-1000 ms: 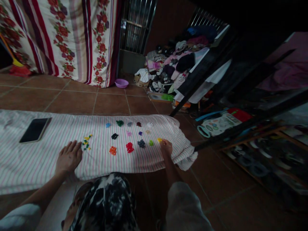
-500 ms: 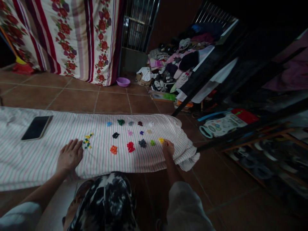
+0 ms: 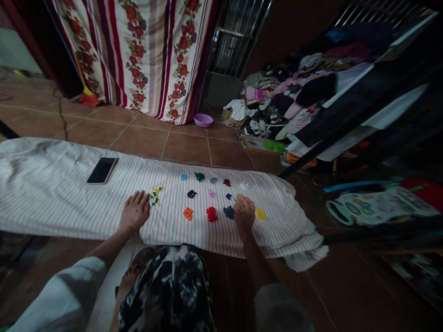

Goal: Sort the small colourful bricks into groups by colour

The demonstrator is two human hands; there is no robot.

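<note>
A striped white-and-pink cloth [image 3: 69, 203] lies across the tiled floor, with small plastic pieces sorted by colour into little heaps on it. My left hand [image 3: 134, 212] rests flat on the cloth, just beside a mixed yellow-and-green heap [image 3: 155, 196]. My right hand [image 3: 244, 214] is pinched over a small green piece [image 3: 241, 208], between a dark blue heap [image 3: 229, 212] and a yellow heap [image 3: 260, 214]. Red [image 3: 212, 214] and orange [image 3: 188, 213] heaps lie nearer the middle. A black smartphone [image 3: 101, 170] lies on the cloth to the left.
My knees in black-and-white patterned cloth [image 3: 169, 290] sit at the cloth's near edge. Beyond it are brown floor tiles, a purple plastic basin [image 3: 203, 120], a floral curtain [image 3: 148, 55], a heap of clothes [image 3: 287, 97] and a toy board [image 3: 380, 207].
The view has swung, shifting the scene right. My right hand has moved left from the yellow heap to the spot where the green heap lay. The left hand stays beside the mixed heap.
</note>
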